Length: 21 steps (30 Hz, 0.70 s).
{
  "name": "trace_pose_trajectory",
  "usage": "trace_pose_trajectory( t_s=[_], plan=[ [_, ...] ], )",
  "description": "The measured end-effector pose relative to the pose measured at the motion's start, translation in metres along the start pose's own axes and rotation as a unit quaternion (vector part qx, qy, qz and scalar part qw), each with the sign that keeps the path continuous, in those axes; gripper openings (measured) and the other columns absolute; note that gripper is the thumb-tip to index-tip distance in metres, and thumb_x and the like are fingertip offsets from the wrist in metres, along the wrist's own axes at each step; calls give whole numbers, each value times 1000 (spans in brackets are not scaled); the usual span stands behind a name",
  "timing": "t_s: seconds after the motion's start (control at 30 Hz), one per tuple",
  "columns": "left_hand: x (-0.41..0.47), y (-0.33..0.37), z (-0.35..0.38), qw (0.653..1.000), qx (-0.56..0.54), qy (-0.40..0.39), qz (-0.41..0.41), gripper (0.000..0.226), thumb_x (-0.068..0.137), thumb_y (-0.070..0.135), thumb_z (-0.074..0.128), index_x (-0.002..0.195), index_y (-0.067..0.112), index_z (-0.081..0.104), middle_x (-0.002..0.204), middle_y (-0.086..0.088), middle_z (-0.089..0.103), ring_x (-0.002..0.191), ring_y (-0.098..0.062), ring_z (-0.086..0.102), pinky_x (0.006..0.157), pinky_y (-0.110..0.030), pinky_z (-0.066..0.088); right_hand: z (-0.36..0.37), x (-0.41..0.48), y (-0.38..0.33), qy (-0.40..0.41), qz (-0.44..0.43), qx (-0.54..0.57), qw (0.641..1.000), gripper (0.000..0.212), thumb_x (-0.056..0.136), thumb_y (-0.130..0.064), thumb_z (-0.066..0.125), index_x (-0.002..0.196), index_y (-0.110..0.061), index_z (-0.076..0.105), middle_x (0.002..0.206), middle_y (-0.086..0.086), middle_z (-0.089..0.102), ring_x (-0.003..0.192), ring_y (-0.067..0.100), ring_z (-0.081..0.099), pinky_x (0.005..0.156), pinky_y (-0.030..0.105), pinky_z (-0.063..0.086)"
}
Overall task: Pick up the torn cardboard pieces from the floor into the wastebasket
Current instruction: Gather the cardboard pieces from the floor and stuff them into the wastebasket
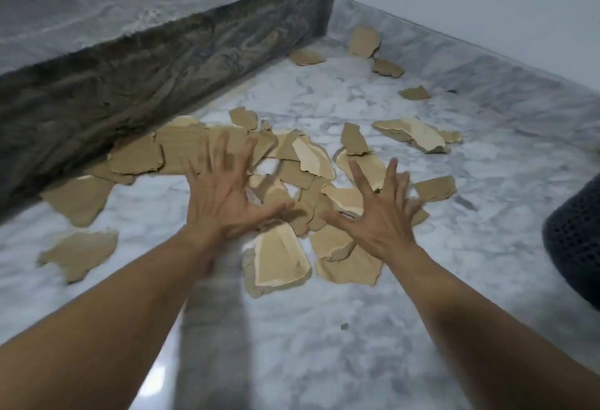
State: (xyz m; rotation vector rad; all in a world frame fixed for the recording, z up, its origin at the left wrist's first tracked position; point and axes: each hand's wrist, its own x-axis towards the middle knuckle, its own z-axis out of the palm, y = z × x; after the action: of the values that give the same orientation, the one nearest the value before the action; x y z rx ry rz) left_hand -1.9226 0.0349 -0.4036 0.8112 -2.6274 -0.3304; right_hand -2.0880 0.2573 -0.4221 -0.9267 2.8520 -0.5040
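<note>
Several torn brown cardboard pieces (279,257) lie scattered on the white marble floor (324,344), heaped thickest in the middle. My left hand (224,195) hovers over the left side of the heap, fingers spread wide, blurred, holding nothing. Over the heap's right side my right hand (376,214) is spread the same way and holds nothing. A dark mesh wastebasket (574,237) shows at the right edge, partly cut off.
A dark stone step (162,62) runs along the left, with cardboard lying against its base. A white wall (487,3) closes the far right. More loose pieces (363,41) lie in the far corner, and two (78,253) at the near left.
</note>
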Motion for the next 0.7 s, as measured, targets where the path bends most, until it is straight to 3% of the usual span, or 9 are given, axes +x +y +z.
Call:
trace_pose_trajectory(
  t_s=[0.07,0.13,0.2,0.3,0.37,0.47,0.57,0.63,0.7],
  plan=[
    [42,-20,5,998,20,-52,-28,127,50,110,30,155,53,-10,168,-9,-20,150,-47,-21,111,-77,-9,0,27,0,-45,29,-17,998,109,46,-111,29,135,-74,-22,162,9,-33,147,47,-26,103,82,-9],
    [74,-31,17,988,36,-131,-68,127,43,113,26,150,59,-18,166,-6,-28,148,-50,-23,110,-80,-8,6,56,-6,-96,10,-70,993,112,41,-113,23,134,-74,-24,166,11,-23,148,50,-20,101,83,-10],
    [86,-35,36,973,86,-189,-96,124,43,114,15,151,60,-13,170,-4,-16,151,-50,-14,112,-78,-2,15,76,-15,-116,-18,-98,988,114,39,-114,20,138,-71,-19,168,10,-12,149,49,-13,103,80,-9],
    [81,-37,46,972,124,-170,-108,114,52,111,5,154,59,4,170,-3,9,152,-44,3,112,-74,5,26,78,-27,-76,-60,-100,990,108,47,-111,15,144,-67,1,167,10,10,149,47,5,108,72,3],
    [80,-34,41,975,138,-144,-96,102,61,106,9,151,59,15,161,-5,27,147,-42,17,108,-70,19,27,71,-30,-37,-85,-106,990,97,59,-106,17,146,-62,14,161,11,24,142,44,17,109,63,14],
    [77,-20,31,979,138,-133,-73,92,64,98,25,145,53,28,148,-8,42,132,-41,35,100,-61,31,14,66,-34,-45,-106,-93,989,79,74,-88,27,146,-58,19,155,13,30,134,39,25,106,57,22],
    [71,-22,21,973,156,-158,-57,102,59,102,26,145,48,34,150,-10,38,139,-42,28,108,-70,21,-1,71,-51,-158,-48,23,986,98,57,-106,32,143,-68,3,166,10,10,148,44,9,111,69,9],
    [64,-30,21,970,142,-181,-83,106,58,104,26,147,47,27,158,-7,27,147,-42,16,110,-74,12,1,67,-62,-238,-58,-23,969,119,38,-111,39,135,-75,-18,167,5,-21,149,47,-17,107,78,-6],
    [54,-35,24,971,149,-166,-92,105,61,101,26,150,45,21,161,-5,26,146,-39,20,108,-70,20,5,62,-66,-258,-82,-93,958,127,35,-110,41,134,-70,-28,163,4,-31,147,48,-23,105,81,-6]
  ],
)
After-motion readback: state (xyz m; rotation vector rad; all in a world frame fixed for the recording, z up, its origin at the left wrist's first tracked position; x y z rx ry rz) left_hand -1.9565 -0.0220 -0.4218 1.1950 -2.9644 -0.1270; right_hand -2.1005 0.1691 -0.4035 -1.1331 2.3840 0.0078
